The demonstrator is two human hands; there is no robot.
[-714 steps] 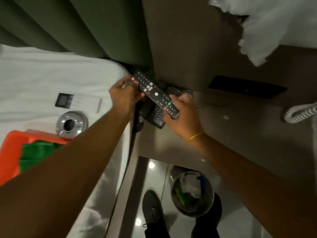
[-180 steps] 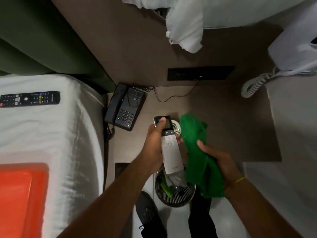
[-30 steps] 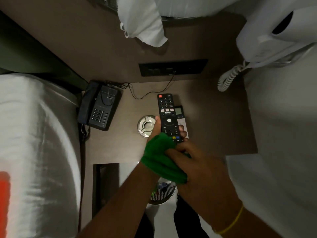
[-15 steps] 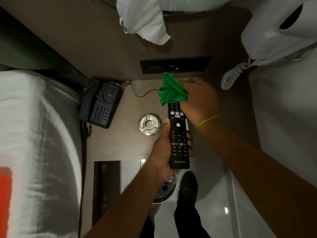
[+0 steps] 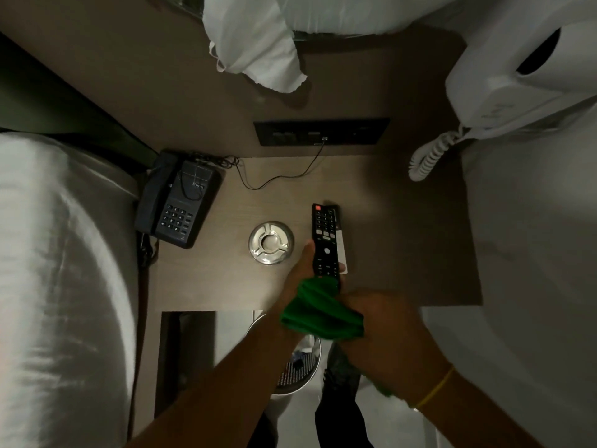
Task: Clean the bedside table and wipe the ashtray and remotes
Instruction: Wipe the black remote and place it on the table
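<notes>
My left hand (image 5: 298, 274) grips the black TV remote (image 5: 325, 240) over the wooden bedside table (image 5: 403, 240), thumb along its left edge. Under the black remote peeks the light-coloured second remote (image 5: 342, 253); I cannot tell if my hand holds it too. My right hand (image 5: 378, 334) clutches the green cloth (image 5: 319, 313), bunched over the near end of the black remote. The round metal ashtray (image 5: 271, 242) stands on the table just left of the remotes.
A black desk phone (image 5: 179, 202) sits at the table's back left, its cable (image 5: 281, 177) running to a wall socket panel (image 5: 321, 132). White bedding (image 5: 58, 270) lies left and right. A waste bin (image 5: 298, 367) stands on the floor below the table edge.
My right hand has drawn the green cloth from the far end of the black remote back down to its near end. The left hand still holds the remote.
</notes>
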